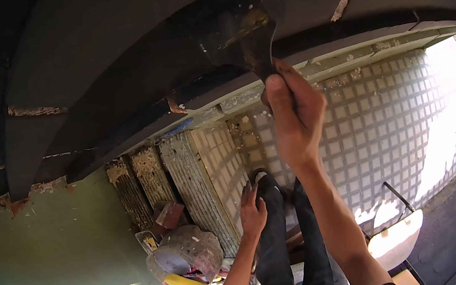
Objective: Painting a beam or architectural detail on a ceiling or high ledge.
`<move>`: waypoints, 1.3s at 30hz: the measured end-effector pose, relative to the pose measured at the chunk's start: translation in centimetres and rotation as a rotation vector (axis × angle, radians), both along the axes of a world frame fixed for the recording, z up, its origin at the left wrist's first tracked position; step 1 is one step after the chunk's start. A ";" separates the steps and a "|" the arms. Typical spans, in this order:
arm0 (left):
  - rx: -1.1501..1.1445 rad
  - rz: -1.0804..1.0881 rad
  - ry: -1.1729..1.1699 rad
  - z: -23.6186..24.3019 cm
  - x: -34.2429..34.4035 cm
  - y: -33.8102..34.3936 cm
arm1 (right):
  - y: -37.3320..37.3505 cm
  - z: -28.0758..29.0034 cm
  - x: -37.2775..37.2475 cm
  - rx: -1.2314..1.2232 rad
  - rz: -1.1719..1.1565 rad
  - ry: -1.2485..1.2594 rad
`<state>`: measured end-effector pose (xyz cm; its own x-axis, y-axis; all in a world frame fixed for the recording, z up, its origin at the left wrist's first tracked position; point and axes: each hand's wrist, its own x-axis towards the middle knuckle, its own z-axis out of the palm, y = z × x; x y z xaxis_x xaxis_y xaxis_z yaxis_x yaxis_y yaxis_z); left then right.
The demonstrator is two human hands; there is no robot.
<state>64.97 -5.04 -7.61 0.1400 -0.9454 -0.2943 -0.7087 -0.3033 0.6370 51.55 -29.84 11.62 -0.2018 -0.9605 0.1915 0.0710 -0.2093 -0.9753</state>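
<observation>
My right hand (294, 111) is wrapped round the handle of a wide scraper (243, 29), raised in front of me. The scraper's dark, stained blade points up toward a dark painted surface (121, 34) with cracked, peeling strips. Whether the blade touches that surface I cannot tell. Low down, my left hand (253, 213) hangs beside my left leg with its fingers stretched out, holding nothing.
Worn ridged steps (195, 177) lie at the left, beside a green wall (64, 240). A dirty bucket (194, 249) and a yellow object (186, 284) stand below them. A chair (398, 241) is at the lower right, on the tiled floor (359, 139).
</observation>
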 end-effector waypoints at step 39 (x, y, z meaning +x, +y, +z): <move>-0.031 0.007 0.059 -0.8 1.6 0.1 | 2.8 -3.1 4.5 0.188 -0.089 0.116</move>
